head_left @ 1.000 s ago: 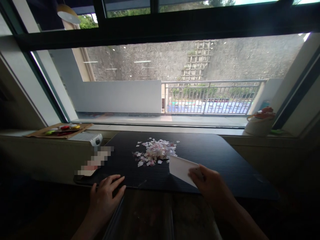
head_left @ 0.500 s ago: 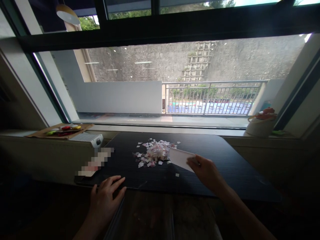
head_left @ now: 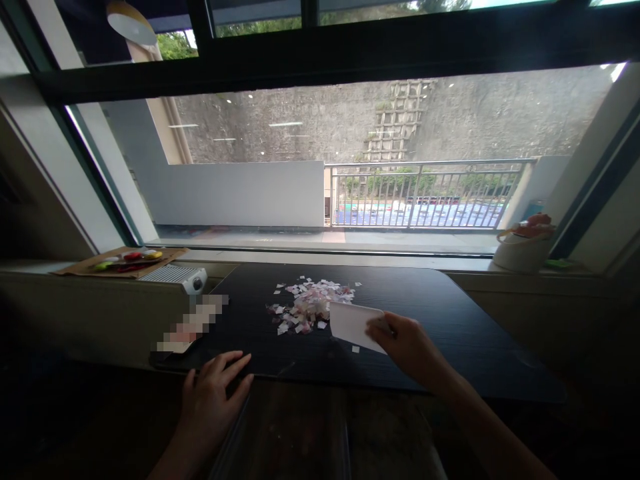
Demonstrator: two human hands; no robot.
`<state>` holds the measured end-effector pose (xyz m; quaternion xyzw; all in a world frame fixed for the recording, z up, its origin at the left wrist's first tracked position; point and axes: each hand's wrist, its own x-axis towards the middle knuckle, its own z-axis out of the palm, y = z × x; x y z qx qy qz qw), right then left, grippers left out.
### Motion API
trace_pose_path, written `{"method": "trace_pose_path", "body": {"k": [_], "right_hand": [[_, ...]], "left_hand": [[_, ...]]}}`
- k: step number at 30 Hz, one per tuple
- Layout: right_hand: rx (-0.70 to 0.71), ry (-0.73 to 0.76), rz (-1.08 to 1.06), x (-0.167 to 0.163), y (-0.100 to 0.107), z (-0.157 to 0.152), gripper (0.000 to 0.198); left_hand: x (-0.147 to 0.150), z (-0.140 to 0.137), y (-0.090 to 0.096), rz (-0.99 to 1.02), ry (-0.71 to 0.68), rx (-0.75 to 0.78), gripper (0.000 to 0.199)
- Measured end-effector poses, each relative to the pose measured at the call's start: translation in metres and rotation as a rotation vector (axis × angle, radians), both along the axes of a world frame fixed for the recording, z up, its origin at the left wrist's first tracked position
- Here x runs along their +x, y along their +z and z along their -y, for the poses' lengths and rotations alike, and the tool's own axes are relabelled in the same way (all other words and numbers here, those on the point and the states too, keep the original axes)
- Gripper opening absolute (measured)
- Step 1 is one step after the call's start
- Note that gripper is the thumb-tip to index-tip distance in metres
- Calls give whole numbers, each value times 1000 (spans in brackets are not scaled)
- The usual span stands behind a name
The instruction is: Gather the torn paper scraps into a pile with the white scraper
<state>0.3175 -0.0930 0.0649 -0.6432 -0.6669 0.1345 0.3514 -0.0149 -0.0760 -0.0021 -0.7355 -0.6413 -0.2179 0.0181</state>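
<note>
On the dark tabletop (head_left: pixel 445 333) lies a loose heap of small paper scraps (head_left: pixel 313 300), whitish and pinkish. My right hand (head_left: pixel 403 337) grips a white card (head_left: pixel 353 323) by its right end. The card's left edge reaches the right side of the heap; whether it touches the scraps I cannot tell. One stray scrap (head_left: pixel 355 349) lies just below the card. At the table's near edge my left hand (head_left: pixel 215 383) rests with its fingers spread, holding nothing.
A blurred-out flat item (head_left: pixel 193 327) lies on the table's left side. Past it are a white projector-like box (head_left: pixel 193 279) and a brown board (head_left: pixel 75 263) with colourful things. A white pot (head_left: pixel 523 252) stands on the sill at right, before a large window.
My right hand has moved the card slightly left and toward me, close to the stray scrap. My left hand has stayed in place.
</note>
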Motion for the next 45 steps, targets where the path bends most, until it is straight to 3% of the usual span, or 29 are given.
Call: {"method": "trace_pose_path", "body": {"k": [12, 19, 25, 30, 37, 41, 45], "right_hand": [[18, -122, 86, 14, 4, 9, 23], [50, -193, 15, 32, 7, 19, 28], [29, -124, -121, 33, -3, 13, 26], [-71, -30, -277, 57, -8, 19, 26], [-38, -139, -585, 89, -25, -1, 25], [-84, -130, -645, 88, -33, -7, 25], [-198, -34, -656, 78, -27, -8, 27]], "left_hand": [[0, 0, -1, 0, 0, 0, 38], [-2, 0, -1, -18, -3, 19, 38], [-4, -2, -4, -37, 2, 30, 38], [-5, -3, -5, -31, -5, 31, 38], [-7, -4, -6, -17, -20, 28, 39], [-8, -5, -6, -32, -26, 37, 40], [-9, -5, -7, -45, -19, 45, 39]]}}
